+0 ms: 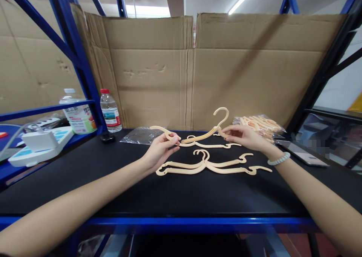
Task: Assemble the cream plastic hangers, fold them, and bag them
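A cream plastic clothes hanger is held up above the black table between both hands, its hook pointing upward. My left hand pinches its left end, where a curved tip sticks out past the fingers. Around the right arm of the same hanger, close to the hook, my right hand is closed. Below them, two more cream hangers lie side by side on the table, hooks toward the back. Another hanger rests just behind these, partly hidden by the held one.
Bagged hangers lie at the back right, near a phone. At the back left are a clear plastic bag, a water bottle, a small black object, a larger bottle and a white power strip. Cardboard walls the back.
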Demonstrator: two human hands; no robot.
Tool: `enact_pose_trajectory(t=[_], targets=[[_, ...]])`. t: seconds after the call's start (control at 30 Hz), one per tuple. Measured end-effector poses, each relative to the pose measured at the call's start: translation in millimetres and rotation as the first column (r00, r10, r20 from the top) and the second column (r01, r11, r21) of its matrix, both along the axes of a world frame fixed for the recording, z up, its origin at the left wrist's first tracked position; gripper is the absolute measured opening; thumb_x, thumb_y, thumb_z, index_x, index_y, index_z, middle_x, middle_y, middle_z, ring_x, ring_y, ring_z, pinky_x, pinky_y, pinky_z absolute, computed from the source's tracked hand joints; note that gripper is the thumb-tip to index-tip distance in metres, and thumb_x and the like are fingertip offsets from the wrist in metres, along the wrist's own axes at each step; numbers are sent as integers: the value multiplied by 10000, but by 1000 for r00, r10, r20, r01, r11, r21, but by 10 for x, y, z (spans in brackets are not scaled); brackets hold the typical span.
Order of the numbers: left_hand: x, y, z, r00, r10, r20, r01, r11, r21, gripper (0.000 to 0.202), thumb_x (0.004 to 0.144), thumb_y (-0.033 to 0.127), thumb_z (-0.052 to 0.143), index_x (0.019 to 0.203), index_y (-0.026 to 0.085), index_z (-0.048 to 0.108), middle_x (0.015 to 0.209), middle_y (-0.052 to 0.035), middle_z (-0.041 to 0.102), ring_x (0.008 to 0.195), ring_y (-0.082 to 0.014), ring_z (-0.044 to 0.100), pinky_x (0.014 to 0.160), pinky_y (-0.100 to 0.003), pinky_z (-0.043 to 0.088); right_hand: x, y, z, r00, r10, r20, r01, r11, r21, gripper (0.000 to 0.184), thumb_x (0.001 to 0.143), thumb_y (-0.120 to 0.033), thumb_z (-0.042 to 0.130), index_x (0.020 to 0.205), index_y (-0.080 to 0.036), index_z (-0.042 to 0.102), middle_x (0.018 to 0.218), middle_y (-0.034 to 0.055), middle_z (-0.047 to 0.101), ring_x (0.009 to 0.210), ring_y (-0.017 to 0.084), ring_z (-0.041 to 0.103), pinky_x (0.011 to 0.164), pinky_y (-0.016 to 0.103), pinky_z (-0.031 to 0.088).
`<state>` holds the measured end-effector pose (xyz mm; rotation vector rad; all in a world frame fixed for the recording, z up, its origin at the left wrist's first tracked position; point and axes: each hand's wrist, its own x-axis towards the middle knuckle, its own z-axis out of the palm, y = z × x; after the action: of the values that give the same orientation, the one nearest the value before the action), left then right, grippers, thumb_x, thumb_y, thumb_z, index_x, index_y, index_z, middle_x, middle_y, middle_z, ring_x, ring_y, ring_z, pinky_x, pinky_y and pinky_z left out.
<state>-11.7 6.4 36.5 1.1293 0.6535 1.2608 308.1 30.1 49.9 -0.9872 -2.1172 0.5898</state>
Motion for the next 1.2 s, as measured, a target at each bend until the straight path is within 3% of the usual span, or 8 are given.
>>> enact_pose_trajectory(t=[0.1, 0.27, 0.4, 0.5, 0.73, 1.2], targets=[[-2, -5, 1, 1000, -14, 1, 14, 1000, -24, 157, 702, 148, 732, 742, 145, 580, 883, -20, 607, 799, -127, 569, 764, -278, 483, -2, -9, -5, 1000, -3, -6, 4, 1000, 14, 281, 801, -423, 664, 954, -188, 684, 856, 46, 677, 761, 171, 628, 698, 310, 526], [-15, 0, -10, 1000, -21, -14, 21, 1000, -20, 149, 729, 103, 682, 725, 152, 541, 870, -16, 609, 799, -132, 576, 707, -261, 484, -20, -12, -18, 999, -18, -27, 18, 1000, 7, 301, 770, -441, 697, 940, -193, 704, 881, 52, 693, 780, 181, 644, 729, 331, 544], [-10, -4, -18, 997, -79, 1, 79, 996, -49, 126, 774, 77, 626, 753, 149, 525, 947, -57, 650, 923, -198, 636, 811, -355, 515, -41, -32, -12, 999, -16, -34, 17, 1000, 14, 329, 764, -467, 700, 938, -188, 709, 862, 54, 694, 778, 185, 648, 734, 341, 554], [-2, -12, -23, 994, -106, 8, 106, 992, -67, 130, 786, 55, 600, 754, 144, 512, 937, -73, 670, 898, -230, 680, 861, -400, 517, -42, -36, -13, 999, -12, -33, 12, 1000, 26, 316, 774, -462, 697, 935, -190, 711, 892, 56, 695, 796, 185, 651, 746, 333, 555], [0, -21, -20, 994, -113, -7, 113, 991, -67, 152, 796, 35, 573, 744, 149, 487, 905, -77, 685, 756, -208, 711, 775, -342, 554, -33, -26, -15, 1000, -9, -16, 10, 999, 46, 286, 789, -451, 682, 918, -197, 708, 894, 57, 693, 801, 189, 646, 734, 334, 547], [2, -22, -51, 997, -81, -13, 80, 996, -40, 192, 724, 42, 644, 717, 151, 486, 796, -42, 670, 657, -138, 656, 734, -292, 529, -109, -59, 2, 1000, -5, -28, 6, 999, 32, 299, 760, -452, 689, 885, -180, 702, 849, 62, 694, 750, 186, 635, 691, 337, 532]])
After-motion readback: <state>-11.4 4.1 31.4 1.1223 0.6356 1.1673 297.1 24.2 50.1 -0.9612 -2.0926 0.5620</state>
